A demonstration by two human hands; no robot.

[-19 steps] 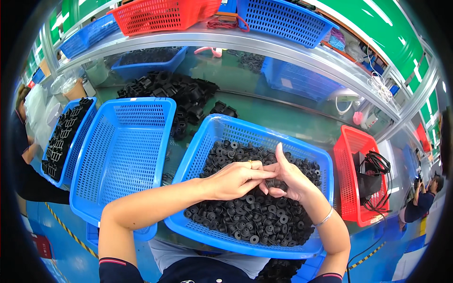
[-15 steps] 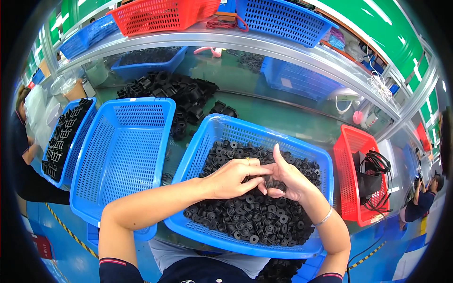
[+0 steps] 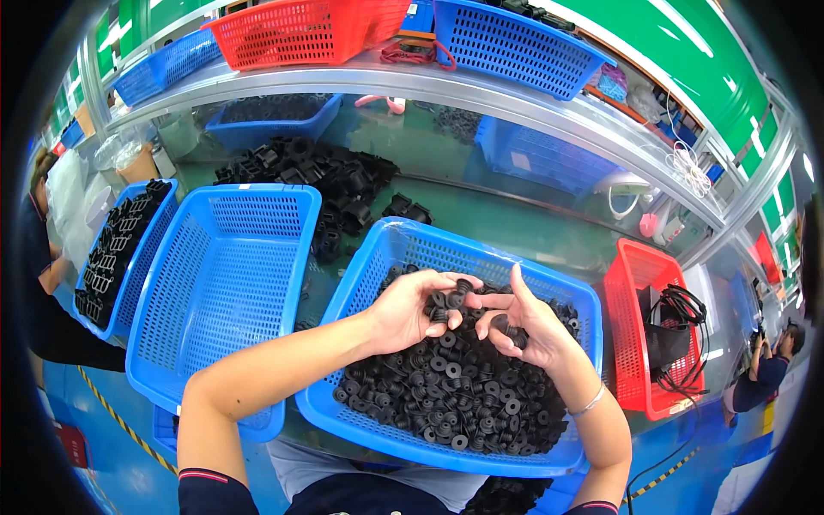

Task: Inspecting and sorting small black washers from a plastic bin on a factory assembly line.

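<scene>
Black rubber rings (image 3: 455,386) fill the blue basket (image 3: 403,249) right in front of me. Both of my hands are over the pile, close together, almost touching at the fingertips.

My left hand (image 3: 412,309) is curled around a small bunch of rings, and I think the thumb and first finger pinch one ring (image 3: 464,301) at the tip. My right hand (image 3: 524,326) is half open, palm turned up a bit, with one finger pointing up. A ring or two (image 3: 506,324) seems to sit in that palm, but I cannot tell if the fingers really grip them.

Next to me on the left is a second blue basket (image 3: 223,283) with nothing in it that I can see. Past it is another basket with black frames (image 3: 112,249). A heap of bigger black parts (image 3: 318,176) lies on the green table (image 3: 481,215) behind. A red basket (image 3: 635,326) with black cables sits on my right.

What could go wrong? The rings are tiny and all look the same. If my left fingers loosen, the bunch could drop back into the pile and get lost among the others. If my right palm tips, its rings could roll off. A ring could also bounce over the basket edge and fall on the blue floor (image 3: 112,463).
</scene>
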